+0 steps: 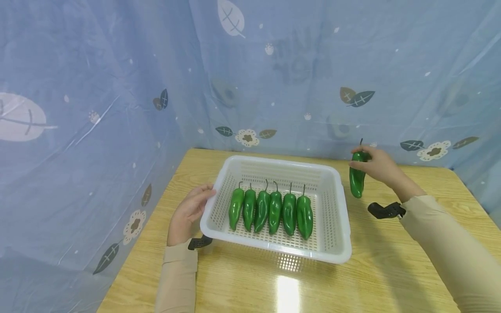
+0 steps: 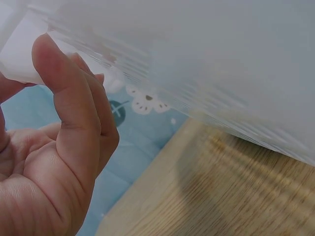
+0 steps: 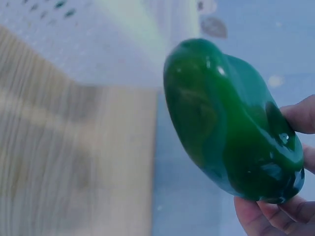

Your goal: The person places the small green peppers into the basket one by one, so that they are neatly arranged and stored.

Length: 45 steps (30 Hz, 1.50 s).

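Observation:
A white plastic basket (image 1: 279, 256) with perforated walls holds several green peppers (image 1: 275, 213), laid side by side in a row with their stems toward the back. My left hand (image 1: 190, 209) grips the basket's left rim; in the left wrist view the curled fingers (image 2: 74, 105) are at the basket's edge (image 2: 22, 71). To the right of the basket, my right hand (image 1: 377, 165) holds another green pepper (image 1: 356, 176) near its stem end, tip pointing down. The right wrist view shows this glossy pepper (image 3: 221, 123) close up, between thumb and fingers.
The basket is on or just over a wooden table (image 1: 242, 282); which one I cannot tell. A blue curtain (image 1: 289, 78) with leaf and flower prints hangs behind the table and along its left side. Black wrist devices (image 1: 385, 211) sit at both sleeves.

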Motion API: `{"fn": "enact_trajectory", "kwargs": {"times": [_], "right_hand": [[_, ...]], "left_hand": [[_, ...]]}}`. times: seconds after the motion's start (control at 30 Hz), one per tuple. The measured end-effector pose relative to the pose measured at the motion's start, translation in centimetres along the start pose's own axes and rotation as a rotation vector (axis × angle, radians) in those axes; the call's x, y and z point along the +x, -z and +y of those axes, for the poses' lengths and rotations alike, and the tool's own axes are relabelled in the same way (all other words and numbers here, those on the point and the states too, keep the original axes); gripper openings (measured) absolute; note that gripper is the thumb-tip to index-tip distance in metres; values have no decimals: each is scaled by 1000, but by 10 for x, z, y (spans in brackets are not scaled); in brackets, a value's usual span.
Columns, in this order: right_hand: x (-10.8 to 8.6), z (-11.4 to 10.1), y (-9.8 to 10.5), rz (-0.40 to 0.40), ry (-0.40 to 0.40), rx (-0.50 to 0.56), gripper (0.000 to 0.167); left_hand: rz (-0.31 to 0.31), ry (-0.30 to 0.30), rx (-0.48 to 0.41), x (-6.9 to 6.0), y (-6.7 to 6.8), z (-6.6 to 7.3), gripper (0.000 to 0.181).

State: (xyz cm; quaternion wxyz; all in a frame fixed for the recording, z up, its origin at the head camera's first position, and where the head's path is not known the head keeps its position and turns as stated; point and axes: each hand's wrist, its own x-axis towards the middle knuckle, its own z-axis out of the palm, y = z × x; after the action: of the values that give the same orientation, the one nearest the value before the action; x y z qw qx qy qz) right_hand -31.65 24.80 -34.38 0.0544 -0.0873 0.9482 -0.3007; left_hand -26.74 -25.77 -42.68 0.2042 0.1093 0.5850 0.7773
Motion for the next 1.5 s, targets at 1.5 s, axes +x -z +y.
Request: {"fn": "enact_trajectory", "kwargs": {"times": [1.5], "right_hand": [[2, -111, -83, -193, 41, -495, 24]], "left_hand": [[13, 13, 25, -2, 4, -1, 20]]}}
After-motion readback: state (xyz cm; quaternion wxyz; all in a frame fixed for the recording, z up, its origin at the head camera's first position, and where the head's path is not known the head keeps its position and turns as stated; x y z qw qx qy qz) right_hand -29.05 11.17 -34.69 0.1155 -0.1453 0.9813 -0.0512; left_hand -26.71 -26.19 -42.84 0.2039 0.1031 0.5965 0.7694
